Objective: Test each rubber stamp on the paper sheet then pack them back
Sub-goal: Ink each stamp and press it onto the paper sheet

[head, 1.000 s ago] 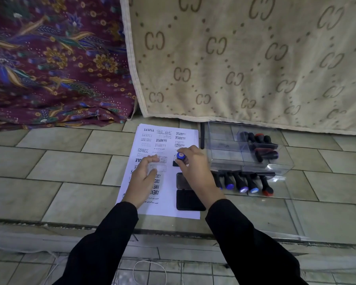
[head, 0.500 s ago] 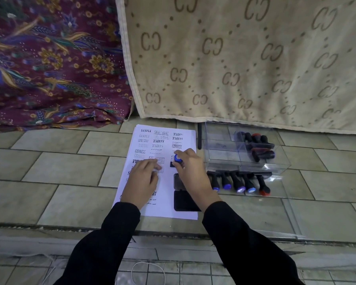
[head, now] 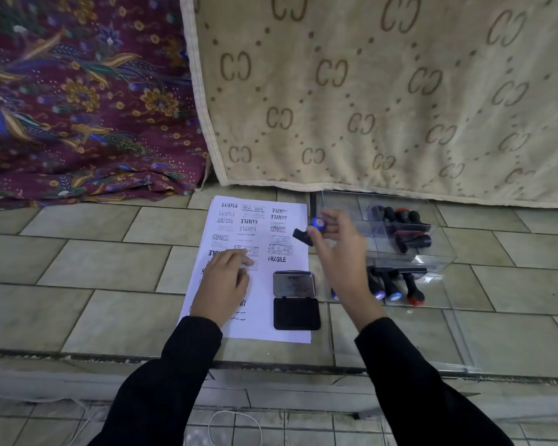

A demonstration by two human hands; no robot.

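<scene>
Right hand (head: 335, 249) pinches a black blue-capped rubber stamp (head: 313, 230) above the white printed paper sheet (head: 264, 323); left hand (head: 226, 281) rests flat, fingers relaxed, on it.

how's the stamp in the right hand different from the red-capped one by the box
The held stamp has a blue cap and is raised, gripped by the right hand; the red-capped stamp lies untouched in front of the clear box. Both have black bodies.

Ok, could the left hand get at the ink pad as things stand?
Probably yes: the left hand rests on the paper, the open ink pad lies just to its right, nothing lies between them.
</scene>
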